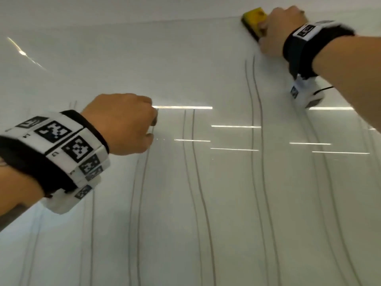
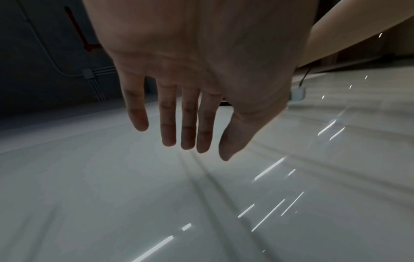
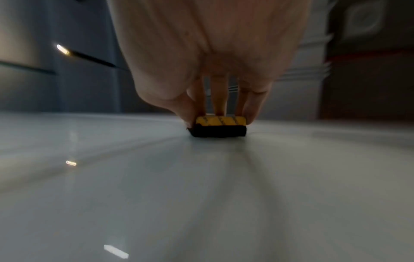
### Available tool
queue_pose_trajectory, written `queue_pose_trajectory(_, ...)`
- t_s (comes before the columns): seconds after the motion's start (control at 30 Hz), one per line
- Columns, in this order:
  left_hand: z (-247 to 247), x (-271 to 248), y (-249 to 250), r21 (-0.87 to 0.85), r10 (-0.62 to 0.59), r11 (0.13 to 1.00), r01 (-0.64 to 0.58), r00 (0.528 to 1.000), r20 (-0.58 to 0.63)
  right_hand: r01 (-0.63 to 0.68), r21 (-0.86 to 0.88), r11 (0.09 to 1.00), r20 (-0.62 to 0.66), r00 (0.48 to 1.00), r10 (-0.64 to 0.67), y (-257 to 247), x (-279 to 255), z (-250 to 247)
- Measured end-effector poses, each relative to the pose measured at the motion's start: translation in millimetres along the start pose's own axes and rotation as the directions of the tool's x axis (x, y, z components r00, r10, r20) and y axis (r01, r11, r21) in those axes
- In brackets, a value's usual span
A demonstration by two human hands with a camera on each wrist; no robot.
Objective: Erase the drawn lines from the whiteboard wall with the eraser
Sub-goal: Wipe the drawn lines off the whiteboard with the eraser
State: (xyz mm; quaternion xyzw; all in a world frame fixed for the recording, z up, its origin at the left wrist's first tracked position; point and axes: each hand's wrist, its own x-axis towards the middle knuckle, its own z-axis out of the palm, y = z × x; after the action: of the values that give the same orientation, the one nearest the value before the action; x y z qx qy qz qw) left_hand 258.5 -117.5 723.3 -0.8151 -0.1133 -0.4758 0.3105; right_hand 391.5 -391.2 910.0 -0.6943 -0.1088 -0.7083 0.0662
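Note:
The glossy whiteboard wall (image 1: 226,79) fills the head view, crossed by several thin wavy vertical lines (image 1: 256,112). My right hand (image 1: 278,27) grips a yellow eraser with a black felt base (image 1: 253,19) at the board's top edge, pressing it flat on the surface above one pair of lines. The right wrist view shows the eraser (image 3: 219,126) pinched between thumb and fingers (image 3: 186,109), felt side on the board. My left hand (image 1: 121,122) hovers at mid-left, holding nothing. Seen in the left wrist view, that left hand (image 2: 190,124) has its fingers straight and spread just off the board.
Ceiling lights reflect as bright streaks (image 1: 183,107) on the board. Above the board's top edge lies a plain white wall (image 1: 123,9). The left wrist view shows a dark wall with conduits (image 2: 44,62) beyond the board.

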Motion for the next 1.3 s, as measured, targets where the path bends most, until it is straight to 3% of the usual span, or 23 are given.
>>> queue_pose_trajectory(0.07,-8.0,4.7,22.9,-0.024,0.066,0.998,-0.066,0.998,-0.024,-0.05,0.022,0.999,0.022,0.999,0.05,3.2,4.6,0.9)
queue_pose_trajectory(0.17,-14.4,9.3,59.8,-0.075,0.145,0.986,-0.15,0.987,-0.065,0.188,0.037,0.981,0.099,0.977,-0.191,-15.8,-14.8,3.6)
queue_pose_trajectory(0.27,-14.5,13.5,87.7,-0.141,0.183,0.971,-0.194,0.979,-0.088,0.493,0.12,0.862,0.17,0.845,-0.507,-7.5,-61.9,5.1)
queue_pose_trajectory(0.33,-14.9,17.0,102.1,-0.155,0.207,0.963,-0.218,0.975,-0.086,0.57,0.149,0.808,0.15,0.795,-0.588,16.5,-78.5,1.7)
queue_pose_trajectory(0.4,-17.0,20.8,114.0,-0.161,0.221,0.959,-0.235,0.97,-0.096,0.509,0.089,0.856,0.142,0.844,-0.517,42.8,-61.1,1.0)
queue_pose_trajectory(0.47,-20.2,23.3,123.0,-0.166,0.229,0.955,-0.245,0.967,-0.107,0.292,0.053,0.955,0.088,0.951,-0.295,60.9,-30.8,3.7)
queue_pose_trajectory(0.53,-21.0,24.4,129.0,-0.167,0.223,0.956,-0.24,0.968,-0.113,0.145,0.086,0.986,0.088,0.984,-0.152,59.6,-20.0,8.8)
queue_pose_trajectory(0.6,-20.7,26.0,134.0,-0.165,0.204,0.961,-0.22,0.973,-0.108,0.229,0.147,0.962,0.121,0.961,-0.247,39.4,-42.3,14.6)
queue_pose_trajectory(0.7,-19.2,27.6,140.7,-0.169,0.18,0.967,-0.191,0.981,-0.08,0.506,0.267,0.82,0.131,0.824,-0.551,23.0,-103.8,16.3)
queue_pose_trajectory(0.77,-20.3,28.0,145.3,-0.173,0.177,0.968,-0.183,0.983,-0.05,0.593,0.254,0.764,0.122,0.764,-0.634,32.8,-110.1,12.0)
queue_pose_trajectory(0.8,-21.1,27.9,145.6,-0.174,0.173,0.969,-0.178,0.984,-0.045,0.612,0.208,0.763,0.124,0.757,-0.641,40.2,-99.0,13.2)
queue_pose_trajectory(0.83,-22.4,27.8,145.3,-0.176,0.168,0.969,-0.172,0.985,-0.039,0.572,0.173,0.802,0.119,0.796,-0.593,51.1,-82.6,12.7)
queue_pose_trajectory(0.9,-23.9,27.4,145.3,-0.184,0.159,0.97,-0.161,0.987,-0.023,0.346,0.084,0.934,0.085,0.932,-0.353,75.5,-44.5,9.4)
queue_pose_trajectory(0.97,-23.3,26.5,146.5,-0.172,0.152,0.973,-0.152,0.988,-0.008,0.159,0.097,0.982,0.065,0.984,-0.166,79.6,-27.9,9.5)
queue_pose_trajectory(1.0,-22.3,26.4,147.4,-0.165,0.148,0.975,-0.147,0.989,-0.006,0.14,0.095,0.986,0.081,0.986,-0.148,71.8,-30.6,9.8)
queue_pose_trajectory(1.07,-21.5,26.3,149.4,-0.172,0.137,0.976,-0.136,0.991,-0.004,0.243,0.126,0.962,0.124,0.958,-0.259,48.3,-51.3,8.7)
queue_pose_trajectory(1.13,-25.1,26.7,151.9,-0.172,0.124,0.977,-0.124,0.992,-0.012,0.444,0.181,0.877,0.125,0.874,-0.469,30.1,-82.0,11.2)
queue_pose_trajectory(1.2,-30.4,27.4,157.1,-0.153,0.132,0.979,-0.131,0.991,-0.008,0.565,0.228,0.793,0.135,0.788,-0.601,27.0,-102.0,12.6)
queue_pose_trajectory(1.23,-32.4,28.1,159.7,-0.14,0.136,0.981,-0.137,0.991,-0.017,0.575,0.231,0.785,0.137,0.779,-0.611,32.3,-97.7,10.8)
queue_pose_trajectory(1.3,-34.3,29.6,162.6,-0.146,0.131,0.98,-0.135,0.991,-0.039,0.491,0.169,0.854,0.131,0.848,-0.513,41.9,-74.5,7.3)
